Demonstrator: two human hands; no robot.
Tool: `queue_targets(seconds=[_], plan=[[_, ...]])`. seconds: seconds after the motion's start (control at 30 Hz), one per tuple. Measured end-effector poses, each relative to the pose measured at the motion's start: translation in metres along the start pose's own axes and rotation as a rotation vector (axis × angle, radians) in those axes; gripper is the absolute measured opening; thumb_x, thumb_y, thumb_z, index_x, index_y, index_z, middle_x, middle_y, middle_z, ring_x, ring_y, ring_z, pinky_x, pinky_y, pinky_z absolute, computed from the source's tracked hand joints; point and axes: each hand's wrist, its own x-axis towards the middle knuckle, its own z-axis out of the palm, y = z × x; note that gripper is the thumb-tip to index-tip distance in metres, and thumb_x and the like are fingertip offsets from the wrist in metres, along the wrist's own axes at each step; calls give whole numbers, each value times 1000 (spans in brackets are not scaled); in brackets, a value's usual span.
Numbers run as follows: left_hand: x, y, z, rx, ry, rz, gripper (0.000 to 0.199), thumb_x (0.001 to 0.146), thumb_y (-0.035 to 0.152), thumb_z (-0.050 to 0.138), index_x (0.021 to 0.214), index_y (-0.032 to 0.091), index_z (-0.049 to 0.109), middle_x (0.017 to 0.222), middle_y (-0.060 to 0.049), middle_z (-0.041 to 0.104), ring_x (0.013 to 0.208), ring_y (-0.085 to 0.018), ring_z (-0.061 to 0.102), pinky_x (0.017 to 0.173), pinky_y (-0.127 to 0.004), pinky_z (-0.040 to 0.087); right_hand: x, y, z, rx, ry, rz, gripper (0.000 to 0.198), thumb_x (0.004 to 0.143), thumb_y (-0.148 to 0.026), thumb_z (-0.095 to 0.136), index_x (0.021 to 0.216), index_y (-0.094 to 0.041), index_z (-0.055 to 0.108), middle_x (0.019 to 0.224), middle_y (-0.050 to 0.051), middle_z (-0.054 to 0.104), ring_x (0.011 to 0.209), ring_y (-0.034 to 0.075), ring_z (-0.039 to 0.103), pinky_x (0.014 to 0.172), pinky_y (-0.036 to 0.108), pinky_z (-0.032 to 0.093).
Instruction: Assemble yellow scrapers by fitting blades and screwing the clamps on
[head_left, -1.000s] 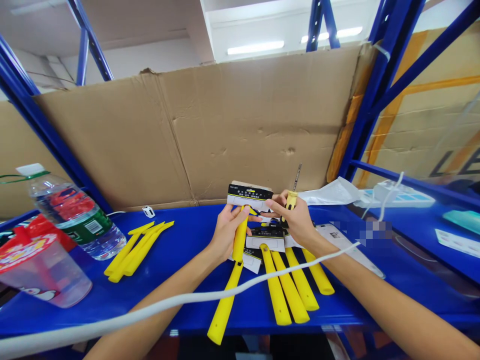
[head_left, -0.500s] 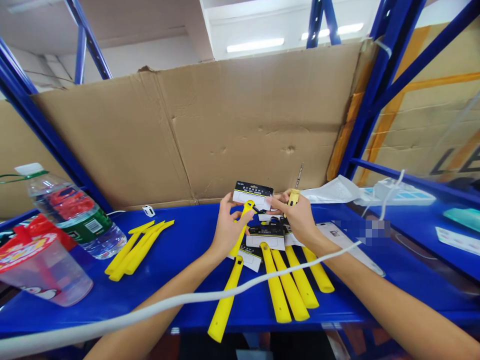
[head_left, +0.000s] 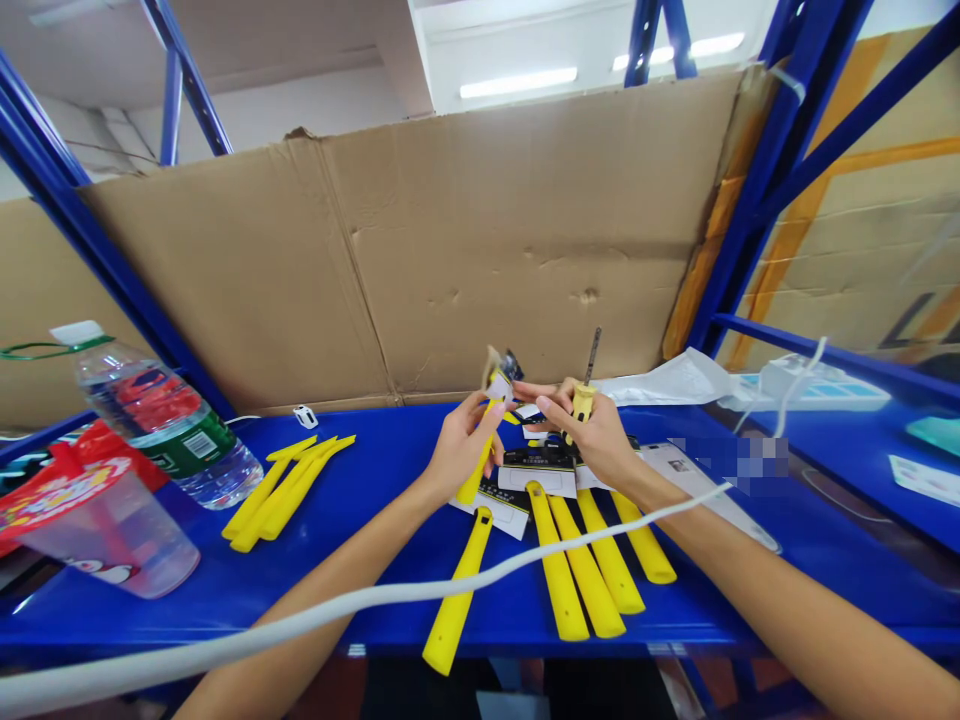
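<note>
My left hand [head_left: 456, 442] is closed around a yellow plastic handle [head_left: 474, 478], held upright. At its top a black and white card [head_left: 500, 384] is bent around it, seen edge-on and blurred. My right hand [head_left: 606, 440] grips a yellow-handled screwdriver [head_left: 583, 400], its shaft pointing up, while its outstretched fingertips reach the card. Below the hands, several more yellow handles lie on the table; one handle [head_left: 456, 590] sits apart at the left of this group. Printed cards [head_left: 536, 478] cover or lie by their upper ends.
Left on the blue table [head_left: 337, 560] are yellow pieces [head_left: 289, 490], a water bottle [head_left: 176, 425] and a plastic cup [head_left: 139, 530]. A white cable [head_left: 360, 603] crosses in front of my forearms. Cardboard [head_left: 480, 250] stands behind; a plastic bag [head_left: 667, 380] lies back right.
The card at the top of the held handle faced me flat; now it is bent around and edge-on. My right fingers have shifted slightly along it. The view has shifted a little.
</note>
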Motion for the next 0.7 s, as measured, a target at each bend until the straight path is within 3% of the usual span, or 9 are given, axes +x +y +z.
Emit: queue_targets(seconds=[0.13, 0.23, 0.33, 0.43, 0.5, 0.63, 0.7], plan=[[-3, 11, 2, -337, -88, -109, 49, 99, 65, 69, 114, 19, 60, 106, -13, 84, 35, -8, 50, 31, -21, 33, 5, 8, -4, -43, 150, -47, 60, 79, -56, 94, 70, -25, 44, 125, 11, 80, 97, 23, 75, 63, 32, 67], [-4, 10, 3, -394, -110, -149, 47, 100, 63, 69, 113, 18, 59, 108, -16, 85, 34, -9, 51, 31, -21, 33, 9, 13, -7, -27, 183, -28, 61, 77, -54, 96, 70, -24, 43, 119, 8, 80, 72, 15, 68, 49, 28, 59], [-2, 6, 4, -389, -115, -198, 48, 99, 64, 70, 106, 18, 60, 92, -12, 84, 34, -10, 51, 31, -22, 31, 9, 14, -7, 10, 159, 5, 62, 74, -54, 98, 72, -25, 43, 101, 4, 80, 60, 13, 62, 38, 27, 51], [1, 2, 3, -386, -155, -299, 54, 99, 68, 67, 91, 15, 63, 67, -6, 74, 33, -11, 48, 31, -22, 31, 7, 11, -4, 49, 122, 22, 62, 73, -52, 99, 74, -27, 43, 87, 2, 76, 74, 21, 72, 37, 26, 49], [3, 3, 0, -455, -187, -374, 55, 102, 67, 63, 83, 15, 64, 59, -2, 64, 35, -10, 46, 33, -21, 33, 6, 9, -3, 70, 93, 31, 61, 76, -53, 97, 75, -27, 41, 89, 4, 77, 84, 25, 77, 38, 25, 50], [3, 8, -11, -714, -349, -457, 52, 108, 47, 55, 64, 18, 54, 47, 5, 37, 34, -8, 34, 34, -18, 35, 4, 7, -2, 73, 64, 41, 60, 79, -51, 96, 74, -26, 42, 116, 10, 80, 102, 27, 78, 44, 23, 51], [0, 9, -16, -761, -432, -482, 54, 107, 34, 51, 56, 20, 44, 41, 5, 25, 30, -8, 24, 31, -17, 31, 3, 8, -1, 64, 52, 57, 60, 76, -49, 98, 72, -24, 44, 126, 11, 78, 101, 24, 77, 46, 22, 52]])
